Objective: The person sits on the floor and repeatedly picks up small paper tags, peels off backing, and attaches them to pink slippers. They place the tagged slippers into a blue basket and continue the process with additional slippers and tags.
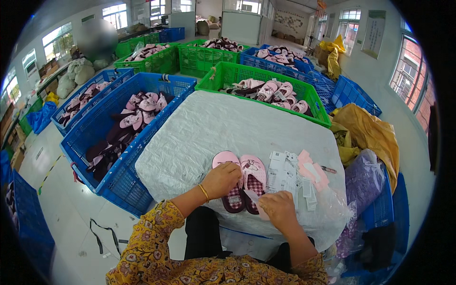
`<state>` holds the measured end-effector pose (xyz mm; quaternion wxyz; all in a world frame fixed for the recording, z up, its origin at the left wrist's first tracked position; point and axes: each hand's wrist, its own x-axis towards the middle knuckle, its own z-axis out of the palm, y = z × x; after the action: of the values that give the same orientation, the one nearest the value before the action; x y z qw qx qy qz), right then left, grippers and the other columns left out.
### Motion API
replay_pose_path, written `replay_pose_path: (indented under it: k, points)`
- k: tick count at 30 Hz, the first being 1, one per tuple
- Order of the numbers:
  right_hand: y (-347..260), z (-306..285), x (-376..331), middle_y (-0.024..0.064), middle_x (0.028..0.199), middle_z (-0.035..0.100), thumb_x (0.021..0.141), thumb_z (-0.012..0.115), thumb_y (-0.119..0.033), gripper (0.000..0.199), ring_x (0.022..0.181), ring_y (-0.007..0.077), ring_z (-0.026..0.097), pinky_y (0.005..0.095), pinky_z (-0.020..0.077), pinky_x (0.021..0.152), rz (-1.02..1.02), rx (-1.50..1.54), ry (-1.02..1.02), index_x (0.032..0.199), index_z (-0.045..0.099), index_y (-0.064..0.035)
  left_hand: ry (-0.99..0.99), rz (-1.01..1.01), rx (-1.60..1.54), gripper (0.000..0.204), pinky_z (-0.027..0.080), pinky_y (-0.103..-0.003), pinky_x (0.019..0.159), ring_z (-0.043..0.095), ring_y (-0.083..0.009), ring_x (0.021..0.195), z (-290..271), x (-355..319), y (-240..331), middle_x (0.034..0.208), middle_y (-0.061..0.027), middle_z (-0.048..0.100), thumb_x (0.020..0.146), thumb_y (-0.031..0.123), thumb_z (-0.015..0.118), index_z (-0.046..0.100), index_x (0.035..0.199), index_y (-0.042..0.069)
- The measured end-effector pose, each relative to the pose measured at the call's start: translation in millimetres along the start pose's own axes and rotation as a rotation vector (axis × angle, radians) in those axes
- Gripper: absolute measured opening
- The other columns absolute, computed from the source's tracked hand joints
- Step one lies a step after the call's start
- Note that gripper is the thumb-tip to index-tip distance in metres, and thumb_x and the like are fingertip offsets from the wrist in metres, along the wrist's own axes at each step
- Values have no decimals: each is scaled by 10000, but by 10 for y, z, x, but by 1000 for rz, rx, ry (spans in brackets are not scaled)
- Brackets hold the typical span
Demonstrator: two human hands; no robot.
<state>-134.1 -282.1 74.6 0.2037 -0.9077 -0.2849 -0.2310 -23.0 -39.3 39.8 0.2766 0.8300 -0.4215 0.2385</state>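
Observation:
A pair of pink slippers with dark red checked insoles lies side by side on the white-covered table [190, 128]. My left hand [222, 180] rests on the left slipper [225, 157], fingers curled round its upper near the strap opening. Beside it, the right slipper [253, 167] lies flat with a drawing on its upper. My right hand [279, 208] pinches a thin white and pink slip of paper [251, 195], held over the heel of the right slipper. Printed white label sheets [280, 170] lie just beyond that hand, with small white tags [308, 192] beside them.
Pink paper sheets [311, 171] and a pen [328, 169] lie at the table's right. A green crate [266, 71] of slippers adjoins the far edge; a large blue crate [128, 175] stands left. Yellow sacks [373, 130] and a purple bagged bundle [365, 180] crowd the right side.

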Motion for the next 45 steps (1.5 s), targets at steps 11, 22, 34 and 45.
replay_pose_path:
  k: [11,22,34,45]
  points:
    - [308,140,359,6,811,637,782,661,-156,55,827,214,594,381,423,797,-184,-39,131,816,704,-149,-164,-502,-348,129,520,-358,658,658,-252,728,100,61,-11,843,-120,651,931,175,581,589,934,46]
    - [363,109,802,96,941,729,840,699,-134,252,843,193,654,335,497,781,213,282,-56,1078,690,-54,-90,-728,-868,62,484,-242,530,601,-104,577,184,175,-105,747,-44,613,968,82,514,526,959,22]
    - [378,140,834,99,1009,727,877,658,-77,313,973,128,659,294,507,862,484,694,-207,1181,605,-23,-498,-681,-1199,125,435,-213,572,527,-56,614,45,290,-201,751,15,578,946,80,528,623,1015,38]
    - [298,223,765,128,925,733,828,583,12,242,925,234,704,343,509,803,323,492,-24,1069,564,-5,-323,-655,-1136,115,475,-191,614,555,-41,664,110,291,-99,828,27,596,952,55,544,603,1051,43]
